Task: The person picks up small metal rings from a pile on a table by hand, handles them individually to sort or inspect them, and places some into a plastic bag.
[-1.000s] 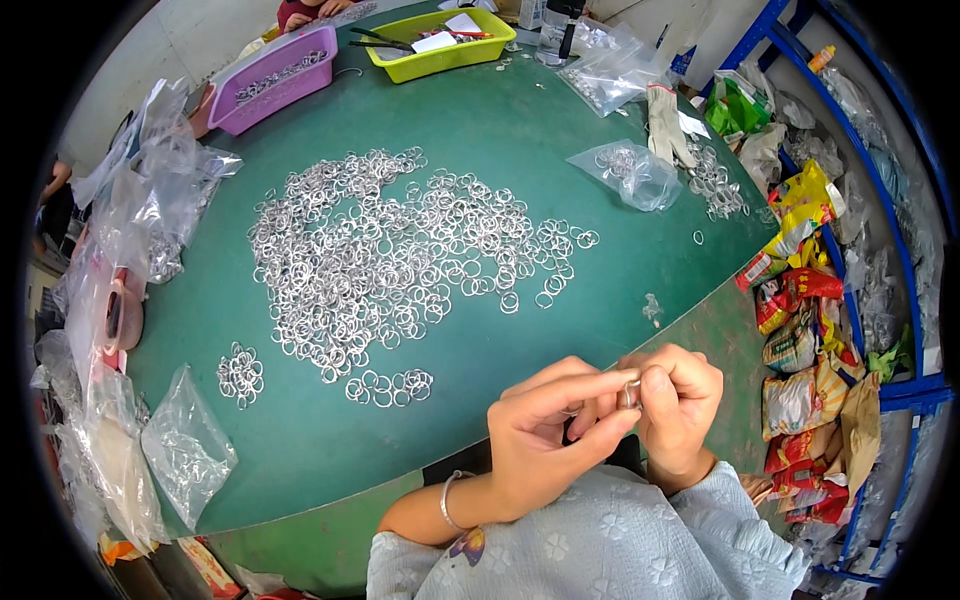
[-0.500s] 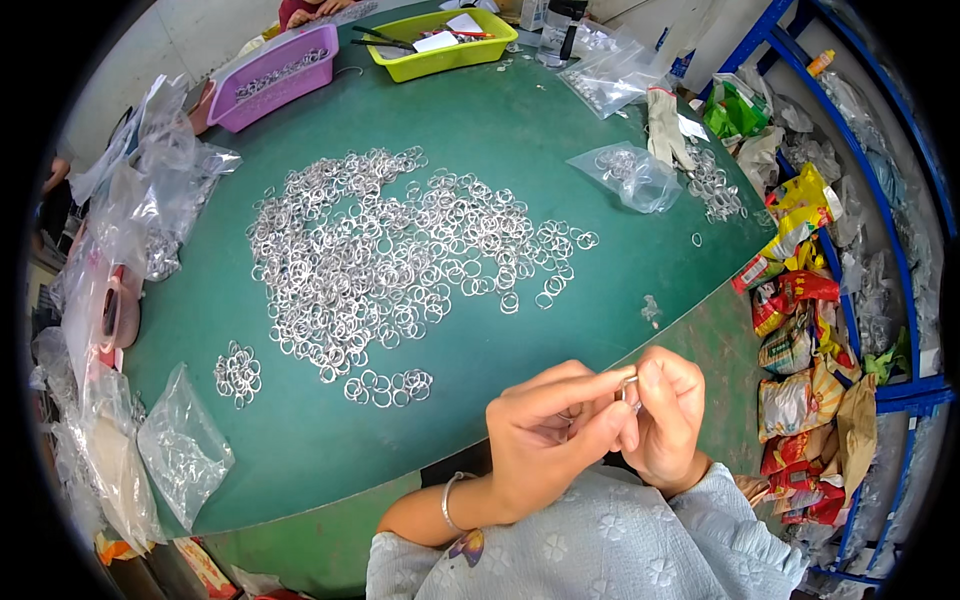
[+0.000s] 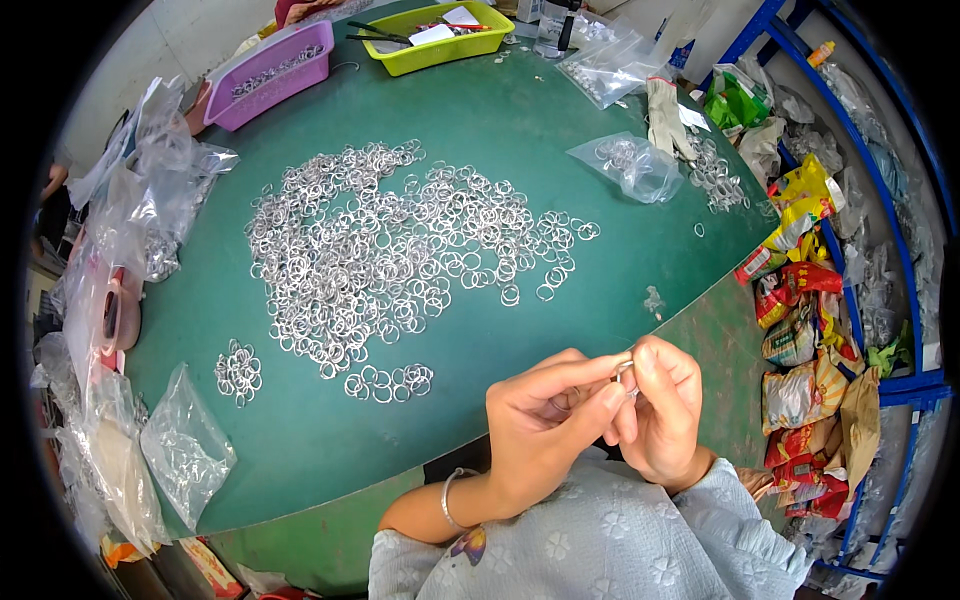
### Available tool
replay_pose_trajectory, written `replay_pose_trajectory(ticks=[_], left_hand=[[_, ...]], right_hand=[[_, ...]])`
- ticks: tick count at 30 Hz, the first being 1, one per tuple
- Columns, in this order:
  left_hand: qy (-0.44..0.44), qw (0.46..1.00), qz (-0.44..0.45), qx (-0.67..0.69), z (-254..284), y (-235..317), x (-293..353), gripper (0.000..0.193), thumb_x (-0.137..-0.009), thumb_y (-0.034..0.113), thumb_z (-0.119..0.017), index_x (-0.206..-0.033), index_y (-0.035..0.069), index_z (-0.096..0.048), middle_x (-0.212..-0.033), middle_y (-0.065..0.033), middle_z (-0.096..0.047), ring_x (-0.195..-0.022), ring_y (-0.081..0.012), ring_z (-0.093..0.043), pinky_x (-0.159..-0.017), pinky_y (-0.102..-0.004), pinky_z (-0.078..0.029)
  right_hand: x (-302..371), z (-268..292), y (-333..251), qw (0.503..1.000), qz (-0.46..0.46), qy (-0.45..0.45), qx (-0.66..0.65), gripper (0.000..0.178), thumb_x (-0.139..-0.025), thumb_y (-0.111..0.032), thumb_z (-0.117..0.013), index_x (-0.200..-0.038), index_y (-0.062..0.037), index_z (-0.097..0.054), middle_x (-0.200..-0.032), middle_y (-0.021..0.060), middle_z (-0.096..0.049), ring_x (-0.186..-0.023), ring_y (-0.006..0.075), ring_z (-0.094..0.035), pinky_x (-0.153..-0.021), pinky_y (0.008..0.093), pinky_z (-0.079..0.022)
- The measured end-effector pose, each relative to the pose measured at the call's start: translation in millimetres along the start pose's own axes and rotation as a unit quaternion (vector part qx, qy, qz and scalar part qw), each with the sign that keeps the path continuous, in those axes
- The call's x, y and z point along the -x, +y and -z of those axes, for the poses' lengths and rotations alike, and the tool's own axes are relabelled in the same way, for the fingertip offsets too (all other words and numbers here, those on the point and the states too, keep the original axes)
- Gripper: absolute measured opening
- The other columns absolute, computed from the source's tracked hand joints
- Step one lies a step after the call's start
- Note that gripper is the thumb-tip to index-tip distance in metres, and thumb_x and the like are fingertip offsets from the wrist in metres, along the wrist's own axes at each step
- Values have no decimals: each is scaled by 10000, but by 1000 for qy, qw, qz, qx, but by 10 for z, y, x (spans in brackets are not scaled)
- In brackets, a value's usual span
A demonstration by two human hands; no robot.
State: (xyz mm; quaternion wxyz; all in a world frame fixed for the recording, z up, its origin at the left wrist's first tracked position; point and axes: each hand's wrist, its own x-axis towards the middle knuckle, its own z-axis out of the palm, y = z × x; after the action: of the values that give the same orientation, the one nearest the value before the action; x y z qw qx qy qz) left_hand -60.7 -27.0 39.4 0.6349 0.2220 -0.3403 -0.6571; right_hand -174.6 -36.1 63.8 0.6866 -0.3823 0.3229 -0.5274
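A small silver metal ring [image 3: 626,368] is pinched between my two hands, above the table's near edge. My left hand [image 3: 545,425] grips it between thumb and forefinger, with the other fingers curled in. From the other side my right hand [image 3: 662,415] is closed on the same ring, thumb and fingertips pressed together. Part of the ring is hidden by fingertips. A large heap of similar silver rings [image 3: 350,255] spreads over the green table [image 3: 480,370]. Two smaller groups lie nearer me: a row of rings [image 3: 390,384] and a little pile [image 3: 238,374] further left.
At the back stand a purple basin [image 3: 270,75] with rings and a yellow-green basin [image 3: 440,45] with tools. Clear plastic bags [image 3: 187,445] line the left. On the right are a bag of rings [image 3: 628,165], a glove [image 3: 665,120] and a blue rack [image 3: 870,150].
My hands stay together on the ring, with the fingertips shifting slightly and the ring turned a little. The rest of the scene moves only slightly with the view.
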Motion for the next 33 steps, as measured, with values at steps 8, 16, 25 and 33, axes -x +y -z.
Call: replay_pose_trajectory(ticks=[8,16,25,33], left_hand=[[11,1000,0,4,7,3,12,238,-791,-56,-547,-1027,-45,-577,-751,-65,-539,-601,-81,-533,-501,-186,-428],[11,997,-33,-68,25,-23,25,288,-743,-76,-582,-1026,-18,-593,-686,8,-482,-535,-12,-389,-461,-158,-305],[2,998,-37,-56,45,-21,46,306,-731,-94,-579,-1029,-23,-589,-684,-4,-484,-567,-24,-452,-476,-155,-330],[-20,997,-40,-60,63,-7,44,271,-744,-109,-499,-1002,-67,-574,-729,-74,-518,-577,-129,-548,-511,-220,-437]], right_hand=[[6,-19,38,999,-16,7,-40,271,-917,-173,-391,-729,-15,-505,-631,85,-547,-401,85,-430,-397,216,-363],[12,13,88,1000,7,-12,-1,284,-923,-240,-386,-749,-40,-486,-551,36,-483,-420,67,-406,-406,205,-347],[12,-49,109,994,55,-2,96,325,-901,-332,-410,-734,-53,-432,-533,11,-460,-405,33,-371,-388,170,-308],[13,-67,114,991,79,5,106,309,-905,-299,-410,-747,-37,-455,-559,14,-474,-430,33,-389,-407,171,-322]])
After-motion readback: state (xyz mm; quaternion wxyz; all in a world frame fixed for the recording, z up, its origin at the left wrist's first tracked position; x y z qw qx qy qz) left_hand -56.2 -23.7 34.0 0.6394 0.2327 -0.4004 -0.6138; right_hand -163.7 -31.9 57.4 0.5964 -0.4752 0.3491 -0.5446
